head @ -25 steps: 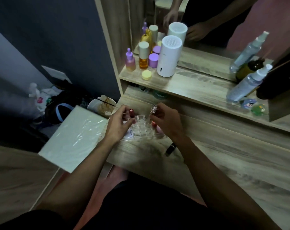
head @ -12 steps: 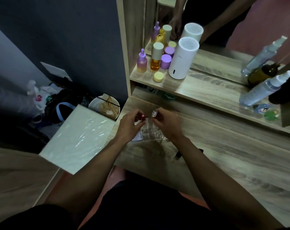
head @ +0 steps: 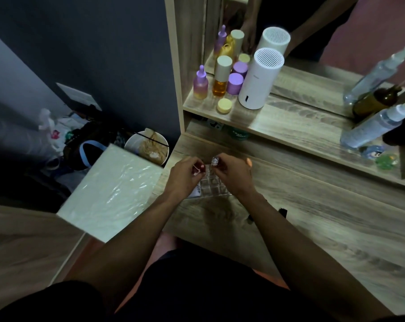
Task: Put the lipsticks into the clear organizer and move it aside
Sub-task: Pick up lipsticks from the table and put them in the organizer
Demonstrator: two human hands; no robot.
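The clear organizer [head: 212, 189], a small gridded acrylic box, stands on the wooden desk [head: 324, 212] near its left edge, between my hands. My left hand [head: 185, 176] pinches a dark red lipstick [head: 200, 168] just above the organizer's far left corner. My right hand [head: 232, 174] holds a lipstick with a silver ribbed cap [head: 215, 161] upright over the organizer's far side. A black lipstick [head: 282, 211] lies on the desk behind my right forearm, mostly hidden.
A shelf [head: 289, 126] above the desk carries a white cylinder [head: 258, 82], purple and amber bottles [head: 221, 77], a yellow jar [head: 224, 105] and spray bottles [head: 371, 126]. A mirror stands behind it. A white plastic-wrapped board [head: 113, 191] leans left of the desk, beside a bin [head: 147, 147].
Both hands have drawn closer together over the organizer's far side, each still holding its lipstick. The camera has shifted, so the desk sits further right in view.
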